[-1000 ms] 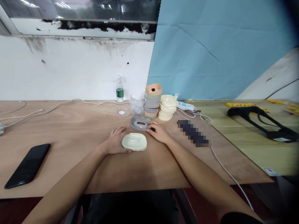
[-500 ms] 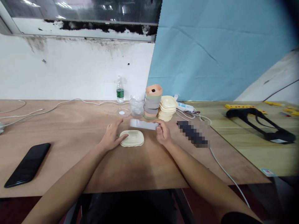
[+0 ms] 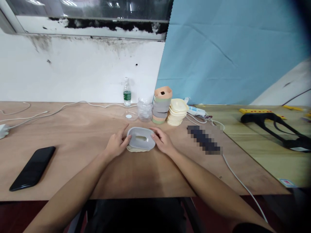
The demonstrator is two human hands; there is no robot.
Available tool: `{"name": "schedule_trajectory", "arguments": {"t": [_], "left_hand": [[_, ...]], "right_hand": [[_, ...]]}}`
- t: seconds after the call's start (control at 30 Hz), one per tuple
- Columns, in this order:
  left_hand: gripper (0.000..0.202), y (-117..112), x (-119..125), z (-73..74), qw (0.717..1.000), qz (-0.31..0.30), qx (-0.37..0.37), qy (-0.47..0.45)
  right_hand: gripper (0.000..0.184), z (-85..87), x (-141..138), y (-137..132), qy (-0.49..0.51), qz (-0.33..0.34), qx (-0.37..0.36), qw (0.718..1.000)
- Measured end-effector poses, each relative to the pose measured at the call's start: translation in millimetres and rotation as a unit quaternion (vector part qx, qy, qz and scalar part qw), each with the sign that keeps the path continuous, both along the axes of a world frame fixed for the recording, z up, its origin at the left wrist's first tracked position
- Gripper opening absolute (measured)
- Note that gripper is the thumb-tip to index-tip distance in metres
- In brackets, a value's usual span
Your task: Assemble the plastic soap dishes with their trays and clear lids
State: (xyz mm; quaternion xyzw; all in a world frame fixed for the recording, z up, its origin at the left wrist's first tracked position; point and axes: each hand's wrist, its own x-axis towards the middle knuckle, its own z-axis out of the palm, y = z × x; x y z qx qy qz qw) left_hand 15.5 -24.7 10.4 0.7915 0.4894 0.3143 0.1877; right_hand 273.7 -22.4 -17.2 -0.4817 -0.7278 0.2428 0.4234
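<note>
A gray slotted lid [image 3: 141,138] is held on a cream dish [image 3: 133,149], right between the grips, on the tabletop [image 3: 73,171]. The left grip [image 3: 117,144] and right grip [image 3: 162,140] are spread and laid against the lid's edges, with no pinch seen. Uneven pressure could knock the lid askew; a wide slip could clip the stack of dishes [image 3: 177,112] just beyond the grips.

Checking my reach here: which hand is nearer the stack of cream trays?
Right. The right hand touches the grey cover, below and left of the cream trays; the left hand is farther, beyond the cover's other side.
</note>
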Motion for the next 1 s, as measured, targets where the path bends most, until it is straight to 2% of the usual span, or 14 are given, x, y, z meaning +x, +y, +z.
{"name": "schedule_trajectory", "arguments": {"t": [0.2,0.4,0.5,0.83,1.0], "left_hand": [[0.045,4.0,1.8,-0.4,0.998,-0.003,-0.04,0.056],[0.041,5.2,0.8,-3.8,0.996,-0.005,-0.045,0.082],[0.04,4.9,0.7,-3.8,0.995,-0.007,-0.051,0.083],[0.04,8.0,-0.1,-7.5,0.988,0.015,-0.068,0.141],[0.04,10.4,2.8,-12.2,0.964,0.02,-0.059,0.26]], "right_hand": [[0.032,-2.9,-3.6,9.9,-0.008,0.013,-0.026,1.0],[0.032,-10.0,-5.2,21.0,0.068,0.02,-0.086,0.994],[0.034,-11.8,-5.0,23.0,0.067,0.021,-0.091,0.993],[0.033,-10.1,-5.6,24.7,-0.051,0.012,-0.073,0.996],[0.029,-8.9,-5.0,24.1,-0.153,-0.007,-0.051,0.987]]}}
